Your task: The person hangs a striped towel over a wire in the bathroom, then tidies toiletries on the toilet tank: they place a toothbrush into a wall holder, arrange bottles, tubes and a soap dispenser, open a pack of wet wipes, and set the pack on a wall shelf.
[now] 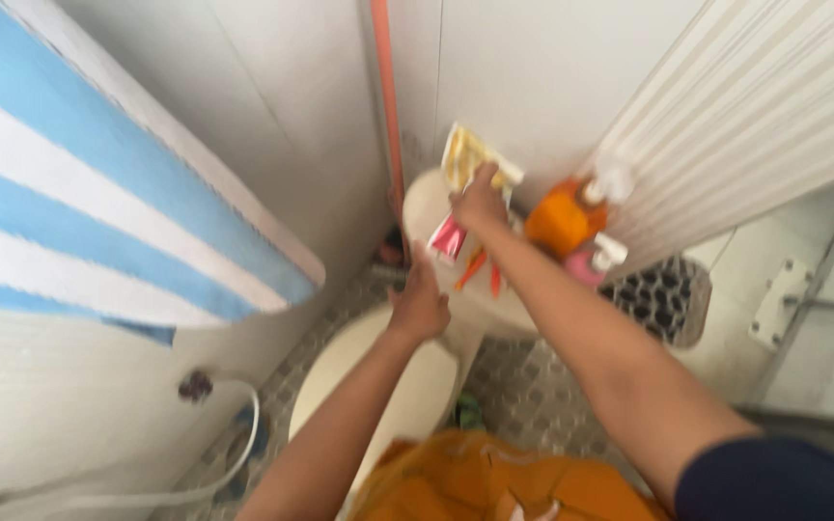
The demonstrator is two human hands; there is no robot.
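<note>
Over the toilet tank (pixel 427 207), the right hand (pixel 480 201) is clamped on a yellow packet (pixel 465 154) against the wall, seemingly mid-lift, while the left hand (pixel 420 304), fingers loosely spread and empty, hovers below; next comes a steady carry.

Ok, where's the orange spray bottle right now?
In the head view, the orange spray bottle stands right of centre on the toilet tank, just right of the right hand and against the ribbed white panel.
</note>
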